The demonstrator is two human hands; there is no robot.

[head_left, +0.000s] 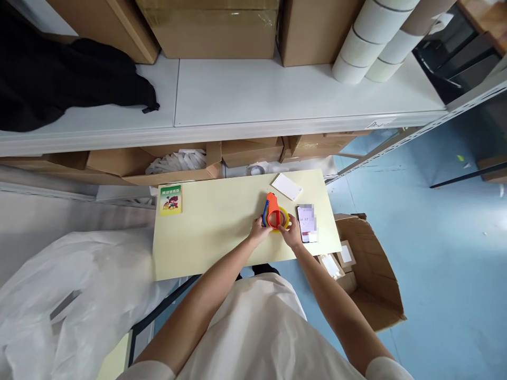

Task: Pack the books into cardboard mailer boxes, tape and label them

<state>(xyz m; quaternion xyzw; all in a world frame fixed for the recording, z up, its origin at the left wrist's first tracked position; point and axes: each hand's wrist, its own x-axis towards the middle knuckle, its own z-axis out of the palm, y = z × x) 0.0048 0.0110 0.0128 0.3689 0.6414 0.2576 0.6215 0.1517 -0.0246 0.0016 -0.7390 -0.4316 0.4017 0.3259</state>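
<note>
Between my two hands is an orange tape dispenser [271, 203] with a blue part on its left and a yellow-edged ring, likely a tape roll, on its right. My left hand [258, 231] has its fingers closed on the lower left side of it. From the right, my right hand [292, 231] grips the yellow ring's edge. Both hands are over the pale yellow table [209, 232]. Just right of my right hand lies a phone [306, 224] with its screen lit. A white box [287, 187] rests behind the dispenser.
A green and yellow booklet [170, 200] lies at the table's left end. Behind stands a grey shelf [277, 95] with cartons and label rolls [366, 42]. An open carton [372, 274] holding small boxes sits on the floor at right; white plastic sheeting [87, 295] is at left.
</note>
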